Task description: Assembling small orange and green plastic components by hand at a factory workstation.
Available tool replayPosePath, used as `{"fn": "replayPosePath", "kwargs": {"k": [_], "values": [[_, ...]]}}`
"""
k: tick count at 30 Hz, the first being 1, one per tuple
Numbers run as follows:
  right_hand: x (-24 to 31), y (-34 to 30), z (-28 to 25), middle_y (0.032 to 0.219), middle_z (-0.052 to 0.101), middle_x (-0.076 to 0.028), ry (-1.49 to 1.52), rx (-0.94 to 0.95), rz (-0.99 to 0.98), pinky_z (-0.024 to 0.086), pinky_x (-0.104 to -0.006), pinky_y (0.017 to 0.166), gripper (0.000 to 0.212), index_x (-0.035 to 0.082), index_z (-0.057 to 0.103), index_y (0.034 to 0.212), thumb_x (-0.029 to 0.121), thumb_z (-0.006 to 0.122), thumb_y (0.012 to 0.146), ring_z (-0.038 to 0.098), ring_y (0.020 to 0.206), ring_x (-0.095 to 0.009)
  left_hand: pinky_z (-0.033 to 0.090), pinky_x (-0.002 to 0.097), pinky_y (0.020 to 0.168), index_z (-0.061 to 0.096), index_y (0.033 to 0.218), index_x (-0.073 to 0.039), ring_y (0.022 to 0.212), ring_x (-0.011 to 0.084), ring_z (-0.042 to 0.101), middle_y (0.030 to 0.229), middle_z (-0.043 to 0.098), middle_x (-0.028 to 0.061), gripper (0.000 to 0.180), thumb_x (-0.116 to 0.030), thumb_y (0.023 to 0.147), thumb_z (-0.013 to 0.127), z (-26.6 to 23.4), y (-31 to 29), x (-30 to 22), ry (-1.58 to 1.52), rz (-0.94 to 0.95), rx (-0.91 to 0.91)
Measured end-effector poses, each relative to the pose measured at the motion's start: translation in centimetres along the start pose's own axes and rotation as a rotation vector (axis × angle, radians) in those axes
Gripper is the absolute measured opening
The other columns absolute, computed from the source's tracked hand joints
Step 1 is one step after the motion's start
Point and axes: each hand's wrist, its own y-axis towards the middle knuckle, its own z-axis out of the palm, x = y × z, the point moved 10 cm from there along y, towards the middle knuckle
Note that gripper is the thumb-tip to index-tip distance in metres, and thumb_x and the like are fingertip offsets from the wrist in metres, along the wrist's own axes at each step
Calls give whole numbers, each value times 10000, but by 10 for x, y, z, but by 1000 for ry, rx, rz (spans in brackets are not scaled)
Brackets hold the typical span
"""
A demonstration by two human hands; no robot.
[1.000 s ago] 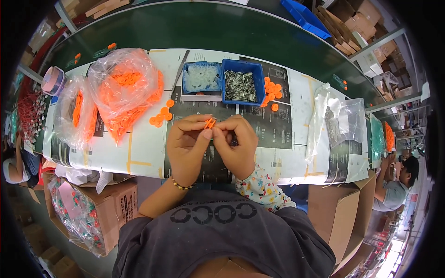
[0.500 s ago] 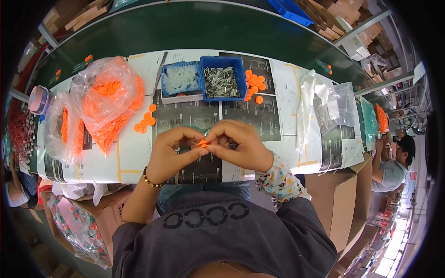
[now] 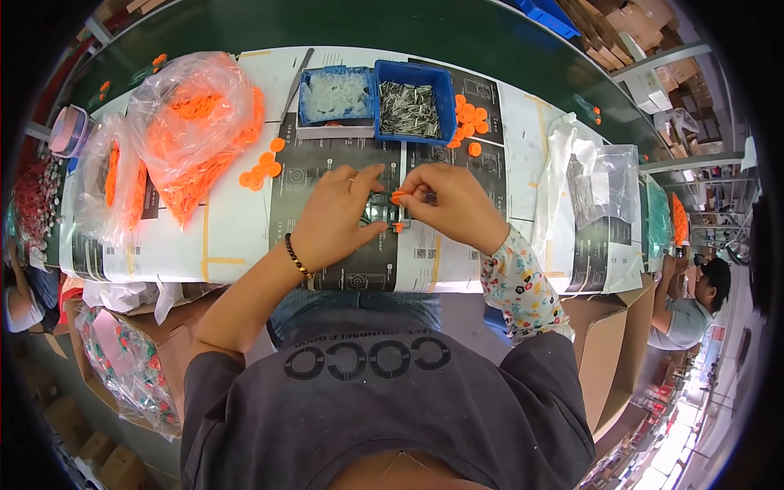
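A dark green see-through plastic part [image 3: 376, 211] lies on the black printed sheet in front of me, with a small orange piece [image 3: 398, 228] at its near right end. My left hand [image 3: 333, 216] grips it from the left, thumb on the near side and fingers on the far side. Between the thumb and fingertips of my right hand [image 3: 457, 204] is a small orange disc [image 3: 398, 198], held at the part's right end. My fingers cover some of both pieces.
Beyond my hands stand a blue bin of metal pins [image 3: 411, 110] and a blue tray of whitish grease-like stuff [image 3: 335, 95]. Loose orange discs [image 3: 469, 118] lie beside the bin, more [image 3: 261, 170] by a bag of orange parts [image 3: 192, 131]. Clear bags [image 3: 608, 184] lie right.
My hands, earlier together on orange pieces, have moved apart and forward. My left hand has let go and now grips the green part; my right still pinches an orange disc.
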Motion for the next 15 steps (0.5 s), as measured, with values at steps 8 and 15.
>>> {"fn": "replayPosePath", "kwargs": {"k": [8, 15], "values": [[11, 19, 42, 784, 620, -108, -507, 158, -137, 499, -372, 629, 128, 31, 581, 808, 135, 653, 790, 624, 713, -271, 373, 409, 916, 432, 1274, -29, 997, 290, 509, 1052, 635, 90, 713, -194, 668, 769, -3, -7, 4, 49, -42, -47], [18, 20, 22, 720, 558, -88, -228, 39, -135, 448, -321, 569, 217, 33, 529, 740, 193, 609, 863, 569, 641, -223, 366, 406, 907, 480, 1195, -3, 1010, 284, 516, 1005, 613, 107, 627, -225, 680, 760, -11, -8, -2, 114, -5, -92]]}}
